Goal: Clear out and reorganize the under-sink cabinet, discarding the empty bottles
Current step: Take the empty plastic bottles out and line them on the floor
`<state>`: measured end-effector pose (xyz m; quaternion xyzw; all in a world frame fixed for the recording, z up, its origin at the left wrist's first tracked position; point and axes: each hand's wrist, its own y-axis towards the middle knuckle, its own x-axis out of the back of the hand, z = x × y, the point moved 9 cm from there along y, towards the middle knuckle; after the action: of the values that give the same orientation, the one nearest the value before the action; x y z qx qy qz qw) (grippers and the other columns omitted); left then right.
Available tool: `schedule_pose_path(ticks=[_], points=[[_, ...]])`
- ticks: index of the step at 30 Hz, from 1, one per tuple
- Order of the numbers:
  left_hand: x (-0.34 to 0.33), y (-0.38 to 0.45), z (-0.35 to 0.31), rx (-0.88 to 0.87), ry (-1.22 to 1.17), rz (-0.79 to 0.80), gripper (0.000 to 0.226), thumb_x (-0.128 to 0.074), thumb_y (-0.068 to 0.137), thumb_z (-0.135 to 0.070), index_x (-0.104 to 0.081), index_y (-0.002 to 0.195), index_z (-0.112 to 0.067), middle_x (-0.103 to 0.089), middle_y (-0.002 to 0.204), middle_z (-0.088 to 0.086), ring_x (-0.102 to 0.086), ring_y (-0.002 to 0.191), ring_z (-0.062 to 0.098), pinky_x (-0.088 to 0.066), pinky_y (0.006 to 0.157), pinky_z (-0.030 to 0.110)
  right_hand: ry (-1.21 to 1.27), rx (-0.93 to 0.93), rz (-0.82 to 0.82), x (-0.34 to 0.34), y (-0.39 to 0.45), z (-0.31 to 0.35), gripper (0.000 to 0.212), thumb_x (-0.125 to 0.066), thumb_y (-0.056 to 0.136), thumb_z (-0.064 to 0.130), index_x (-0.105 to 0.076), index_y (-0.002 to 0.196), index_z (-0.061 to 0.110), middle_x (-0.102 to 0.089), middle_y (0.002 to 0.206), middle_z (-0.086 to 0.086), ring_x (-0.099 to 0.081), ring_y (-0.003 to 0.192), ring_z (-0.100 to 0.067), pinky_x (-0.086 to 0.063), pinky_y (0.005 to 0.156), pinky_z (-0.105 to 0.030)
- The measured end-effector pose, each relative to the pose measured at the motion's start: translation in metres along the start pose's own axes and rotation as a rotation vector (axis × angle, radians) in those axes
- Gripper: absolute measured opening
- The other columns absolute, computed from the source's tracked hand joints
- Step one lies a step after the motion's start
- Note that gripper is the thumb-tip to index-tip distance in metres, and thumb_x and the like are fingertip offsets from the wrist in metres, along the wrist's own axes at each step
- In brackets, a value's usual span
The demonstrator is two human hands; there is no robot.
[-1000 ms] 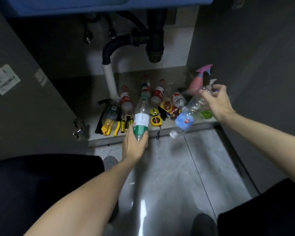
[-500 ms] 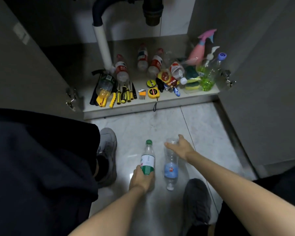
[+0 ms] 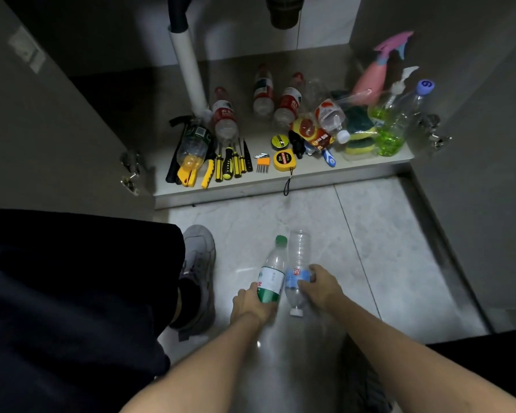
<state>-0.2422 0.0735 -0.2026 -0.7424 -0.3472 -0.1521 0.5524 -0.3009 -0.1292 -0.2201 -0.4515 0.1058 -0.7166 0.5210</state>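
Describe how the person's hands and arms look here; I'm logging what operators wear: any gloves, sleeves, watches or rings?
Both arms are bare from the frame edge to the wrist: no sleeves in view. The left hand and right hand wear no gloves, and no watch, bracelet or ring is visible. Dim light could hide fine details.

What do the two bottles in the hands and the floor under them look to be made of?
Green-capped bottle: clear thin plastic, likely PET; see-through wall, paper-like white and green label. Blue-label bottle: same clear plastic with ribbed walls, white cap. Floor: glossy pale marble-look tile, probably ceramic or stone; grout lines and reflected glare show.
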Motion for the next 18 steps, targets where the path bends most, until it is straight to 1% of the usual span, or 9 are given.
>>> schedule_pose_path(ticks=[2, 3, 5, 7, 9, 11, 12, 14, 18], points=[[0.015, 0.013, -0.005, 0.000, -0.047, 0.000, 0.051, -0.067, 0.079, -0.041, -0.057, 0.125, -0.024, -0.061, 0.120, 0.007, -0.058, 0.112, 0.027, -0.051, 0.092, 0.035, -0.048, 0.040, 0.022, 0.003, 0.014, 0.016, 0.034, -0.068, 0.089, 0.027, -0.058, 0.119, 0.016, -0.065, 0.103, -0.002, -0.059, 0.080, -0.010, -0.049, 0.072, -0.027], [0.021, 0.019, -0.009, -0.003, -0.070, 0.004, 0.047, -0.068, 0.078, -0.037, -0.058, 0.122, -0.023, -0.063, 0.117, 0.006, -0.060, 0.107, 0.026, -0.052, 0.089, 0.034, -0.074, 0.060, 0.036, 0.004, 0.021, 0.025, 0.035, -0.067, 0.089, 0.029, -0.057, 0.120, 0.015, -0.066, 0.108, -0.004, -0.062, 0.087, -0.016, -0.051, 0.079, -0.032], [0.034, 0.031, -0.018, -0.009, -0.084, 0.010, 0.043, -0.067, 0.079, -0.030, -0.056, 0.119, -0.021, -0.064, 0.115, 0.005, -0.061, 0.101, 0.025, -0.050, 0.083, 0.031, -0.138, 0.105, 0.048, 0.003, 0.035, 0.041, 0.043, -0.065, 0.092, 0.032, -0.053, 0.130, 0.014, -0.062, 0.123, -0.008, -0.061, 0.108, -0.025, -0.049, 0.097, -0.039], [0.042, 0.043, -0.029, -0.022, -0.072, -0.013, 0.043, -0.066, 0.080, -0.028, -0.052, 0.120, -0.021, -0.063, 0.116, 0.007, -0.060, 0.104, 0.028, -0.048, 0.082, 0.031, -0.146, 0.140, 0.016, 0.004, 0.046, 0.055, 0.054, -0.060, 0.096, 0.032, -0.044, 0.144, 0.012, -0.053, 0.136, -0.009, -0.054, 0.122, -0.028, -0.043, 0.105, -0.038], [0.048, 0.056, -0.040, -0.037, -0.076, -0.042, 0.046, -0.064, 0.081, -0.028, -0.049, 0.123, -0.022, -0.062, 0.119, 0.008, -0.060, 0.108, 0.030, -0.049, 0.085, 0.032, -0.127, 0.173, -0.060, 0.006, 0.054, 0.065, 0.057, -0.056, 0.097, 0.028, -0.038, 0.149, 0.011, -0.046, 0.142, -0.010, -0.051, 0.127, -0.028, -0.040, 0.104, -0.034], [0.048, 0.066, -0.049, -0.050, -0.082, -0.040, 0.048, -0.062, 0.081, -0.028, -0.046, 0.126, -0.022, -0.061, 0.120, 0.009, -0.060, 0.110, 0.030, -0.049, 0.089, 0.034, -0.103, 0.207, -0.096, 0.004, 0.058, 0.071, 0.057, -0.054, 0.097, 0.022, -0.037, 0.150, 0.011, -0.044, 0.143, -0.009, -0.049, 0.129, -0.027, -0.041, 0.105, -0.034], [0.046, 0.070, -0.052, -0.053, -0.084, -0.037, 0.049, -0.062, 0.082, -0.027, -0.045, 0.128, -0.022, -0.061, 0.121, 0.009, -0.060, 0.111, 0.030, -0.049, 0.090, 0.035, -0.096, 0.219, -0.099, 0.003, 0.061, 0.073, 0.057, -0.053, 0.097, 0.020, -0.036, 0.151, 0.010, -0.044, 0.144, -0.010, -0.048, 0.130, -0.027, -0.040, 0.107, -0.035], [0.045, 0.075, -0.054, -0.056, -0.112, -0.032, 0.051, -0.062, 0.082, -0.028, -0.044, 0.129, -0.024, -0.062, 0.121, 0.009, -0.060, 0.110, 0.029, -0.050, 0.092, 0.036, -0.122, 0.225, -0.104, 0.001, 0.061, 0.075, 0.057, -0.052, 0.097, 0.017, -0.035, 0.151, 0.009, -0.043, 0.147, -0.010, -0.045, 0.133, -0.026, -0.036, 0.110, -0.032], [0.049, 0.073, -0.055, -0.075, -0.116, -0.026, 0.049, -0.062, 0.082, -0.027, -0.045, 0.128, -0.026, -0.064, 0.118, 0.008, -0.062, 0.106, 0.029, -0.050, 0.088, 0.033, -0.081, 0.177, -0.097, 0.007, 0.057, 0.073, 0.058, -0.052, 0.095, 0.015, -0.037, 0.151, 0.013, -0.045, 0.146, -0.008, -0.046, 0.133, -0.026, -0.035, 0.107, -0.031]])
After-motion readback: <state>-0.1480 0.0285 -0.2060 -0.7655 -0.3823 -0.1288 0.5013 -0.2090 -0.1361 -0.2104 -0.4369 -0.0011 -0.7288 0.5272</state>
